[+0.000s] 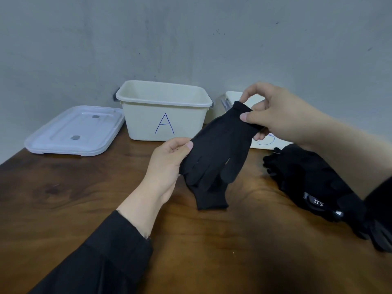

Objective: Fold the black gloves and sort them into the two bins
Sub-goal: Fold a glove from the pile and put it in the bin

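My right hand (282, 115), in the upper right of the frame, pinches the cuff end of a black glove (218, 149) between thumb and forefinger, the other fingers curled behind the fabric. My left hand (167, 164), at centre frame, grips the same glove along its left edge near the fingers, thumb on top. I hold the glove stretched slantwise between both hands, above the wooden table (84, 198), and a second black piece hangs beneath it, its lower end at or just above the wood; whether that is a paired glove I cannot tell. To the right, under my right forearm, lies a pile of black gloves (314, 183) on the table, one with a white logo on its cuff. Behind my hands, in the upper middle of the frame, stands a cream bin marked A (163, 115) against the grey wall. The second bin (235, 98) is just right of it, mostly hidden by my right hand, with part of a blue mark showing. A white lid (74, 130) lies flat on the table at the left, beside bin A.
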The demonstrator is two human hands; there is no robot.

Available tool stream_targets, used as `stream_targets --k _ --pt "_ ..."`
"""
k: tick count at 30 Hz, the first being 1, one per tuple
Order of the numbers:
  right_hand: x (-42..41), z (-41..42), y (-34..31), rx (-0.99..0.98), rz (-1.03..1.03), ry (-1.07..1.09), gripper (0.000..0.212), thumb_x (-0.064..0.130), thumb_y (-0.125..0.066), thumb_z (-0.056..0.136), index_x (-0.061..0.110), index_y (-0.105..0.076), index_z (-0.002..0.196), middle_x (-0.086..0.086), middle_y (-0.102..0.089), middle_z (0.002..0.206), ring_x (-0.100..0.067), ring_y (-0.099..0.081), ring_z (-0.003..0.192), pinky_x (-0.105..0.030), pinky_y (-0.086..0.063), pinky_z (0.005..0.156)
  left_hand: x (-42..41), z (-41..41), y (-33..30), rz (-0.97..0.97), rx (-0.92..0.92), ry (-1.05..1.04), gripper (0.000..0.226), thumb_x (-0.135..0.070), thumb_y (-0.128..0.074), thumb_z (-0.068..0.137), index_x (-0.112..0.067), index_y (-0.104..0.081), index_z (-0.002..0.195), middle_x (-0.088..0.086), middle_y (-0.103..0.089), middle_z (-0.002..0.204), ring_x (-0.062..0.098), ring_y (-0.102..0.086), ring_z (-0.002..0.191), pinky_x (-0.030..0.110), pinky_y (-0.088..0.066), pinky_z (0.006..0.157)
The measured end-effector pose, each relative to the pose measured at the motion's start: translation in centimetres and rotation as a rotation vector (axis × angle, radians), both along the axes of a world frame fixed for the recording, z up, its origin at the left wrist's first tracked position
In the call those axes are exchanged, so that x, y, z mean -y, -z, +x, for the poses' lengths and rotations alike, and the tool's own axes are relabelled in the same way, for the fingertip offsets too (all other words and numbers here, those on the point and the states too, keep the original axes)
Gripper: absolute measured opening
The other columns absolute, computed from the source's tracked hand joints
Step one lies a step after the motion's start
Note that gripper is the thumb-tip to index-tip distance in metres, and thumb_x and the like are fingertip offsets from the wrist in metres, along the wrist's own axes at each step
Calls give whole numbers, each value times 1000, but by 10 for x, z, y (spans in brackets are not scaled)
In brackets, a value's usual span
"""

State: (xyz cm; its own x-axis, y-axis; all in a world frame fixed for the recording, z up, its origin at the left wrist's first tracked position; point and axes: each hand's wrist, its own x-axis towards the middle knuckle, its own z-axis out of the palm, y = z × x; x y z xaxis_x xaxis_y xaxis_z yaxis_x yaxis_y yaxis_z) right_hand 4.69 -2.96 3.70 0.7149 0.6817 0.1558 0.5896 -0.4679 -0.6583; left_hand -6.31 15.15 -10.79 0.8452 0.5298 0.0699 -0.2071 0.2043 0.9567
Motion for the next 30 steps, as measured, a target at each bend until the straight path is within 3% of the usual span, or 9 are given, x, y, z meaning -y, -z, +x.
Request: stream_targets --k 4,8,11,13,18,22,25,28,30 --pt "-2 -6 -7 -14 21 -35 15 17 -63 98 24 -56 110 13 -50 51 -22 -67 55 -36 -53 69 -3 1 2 -34 -28 -21 17 -18 -60 99 -13 -72 108 13 -74 105 28 -68 89 40 -56 82" --pt "-5 -11 -12 0 -11 -69 14 19 -63 98 30 -61 107 11 -46 54 -23 -68 56 -41 -54 75 -4 4 6 -31 -54 -7 17 -20 -60 99 -15 -72 110 10 -75 105 23 -69 88 40 -57 84" --pt "-6 -13 -15 -10 -67 -113 13 18 -63 97 26 -72 93 6 -65 68 -22 -71 69 -49 -57 83 -6 5 8 -39 -58 -12 17 -20 -60 99 -16 -72 110 5 -76 105 25 -71 97 40 -58 87" --pt "-7 -17 -17 -9 -90 -150 27 12 -56 99 24 -79 93 5 -76 88 -17 -72 82 -36 -61 85 -8 6 10 -40 -64 -18 17 -21 -59 99 -16 -73 109 4 -76 105 26 -72 99 41 -58 88" --pt "-7 -18 -28 14 -126 -201 38 -5 -53 94 22 -77 105 13 -72 74 2 -61 59 -8 -45 50 -10 8 11 57 -60 -84 21 -26 -54 102 -21 -72 111 2 -75 102 19 -72 90 30 -59 80" --pt "-19 -6 -30 365 -217 -90 6 30 -77 85 35 -77 89 11 -61 88 -5 -49 68 -11 -33 53 -21 9 16 294 -120 -319 14 -33 -53 100 -41 -65 101 -13 -72 99 8 -68 97 40 -57 92" --pt "-29 0 -28 445 -227 -36 6 33 -76 87 30 -71 85 11 -59 102 -3 -53 80 -23 -37 66 -26 5 15 334 -122 -372 15 -31 -51 100 -38 -65 103 -13 -71 95 7 -67 95 43 -56 92" --pt "-37 9 -20 346 -231 -5 11 25 -74 88 15 -73 86 -1 -66 81 -1 -46 45 -21 -37 49 -33 0 15 357 -140 -410 17 -30 -49 101 -33 -66 103 -12 -71 92 7 -67 90 43 -57 89" --pt "-45 15 -12 341 -217 24 12 22 -73 89 12 -72 82 1 -60 67 -4 -44 44 -19 -35 45 -36 -2 15 359 -163 -421 17 -31 -49 101 -35 -65 98 -12 -70 90 8 -67 89 43 -57 88"
